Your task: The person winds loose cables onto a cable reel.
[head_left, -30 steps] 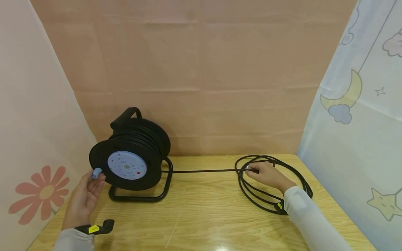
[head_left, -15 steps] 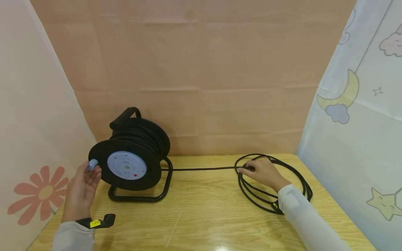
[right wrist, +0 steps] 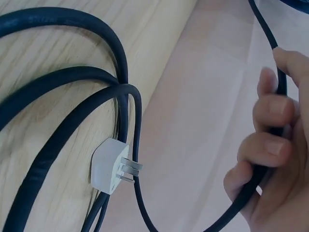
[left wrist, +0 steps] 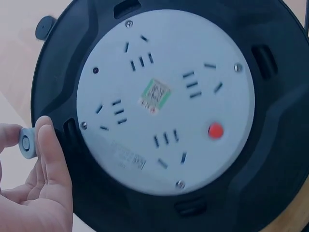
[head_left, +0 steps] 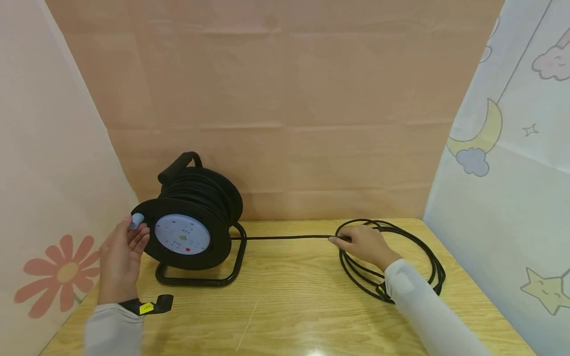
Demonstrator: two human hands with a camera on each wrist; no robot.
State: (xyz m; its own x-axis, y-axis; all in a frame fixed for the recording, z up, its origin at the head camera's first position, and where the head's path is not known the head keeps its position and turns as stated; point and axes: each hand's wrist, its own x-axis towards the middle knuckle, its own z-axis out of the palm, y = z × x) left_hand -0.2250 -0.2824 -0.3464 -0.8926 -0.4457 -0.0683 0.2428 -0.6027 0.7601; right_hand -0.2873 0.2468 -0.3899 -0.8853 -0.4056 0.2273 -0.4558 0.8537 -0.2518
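A black cable reel [head_left: 144,210] stands on its tubular frame at the left of the table. In the left wrist view its pale socket disc [left wrist: 116,96] carries slots and a red button [left wrist: 216,131]. My left hand [head_left: 121,254] pinches the small grey-blue knob [left wrist: 27,143] at the reel's outer edge between thumb and finger. On the right, my right hand [head_left: 368,245] curls its fingers round the black cable [head_left: 289,237], which runs straight across to the reel. More cable lies in loose loops [head_left: 438,262] about that hand. A white plug [right wrist: 107,166] with metal prongs lies by the loops.
Wooden table [head_left: 276,306] spans the front. A peach backdrop [head_left: 285,123] rises behind it, with a flower-printed sheet [head_left: 62,163] on the left and a moon-printed sheet [head_left: 498,198] on the right. The reel's carrying handle [head_left: 175,168] sticks up at its top.
The reel's face has turned clockwise, my left hand carrying the knob upward along its edge. My right hand has shifted left towards the reel, still holding the cable.
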